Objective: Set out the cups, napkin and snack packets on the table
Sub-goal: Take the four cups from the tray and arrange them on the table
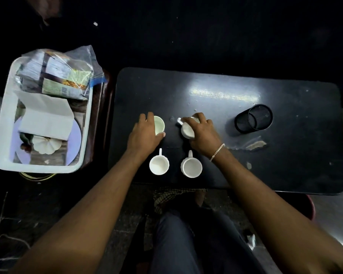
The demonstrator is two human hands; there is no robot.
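Note:
Several white cups stand on the dark table (pixel 285 155). My left hand (pixel 145 135) grips the far left cup (pixel 159 125) from its left side. My right hand (pixel 203 133) wraps the far right cup (pixel 187 130), whose handle points to the upper left. Two more cups, the near left cup (pixel 159 165) and the near right cup (pixel 191 167), stand free near the table's front edge with handles pointing away from me. A folded white napkin (pixel 46 117) and snack packets in a clear bag (pixel 60 76) lie in the white tub (pixel 2 135) at the left.
A black mesh pen holder (pixel 254 120) lies on its side at the table's right. Torn paper scraps (pixel 254 145) lie just in front of it. The tub also holds a lilac plate (pixel 75 143) and a white pumpkin-shaped thing (pixel 46 145). My legs are below the table's front edge.

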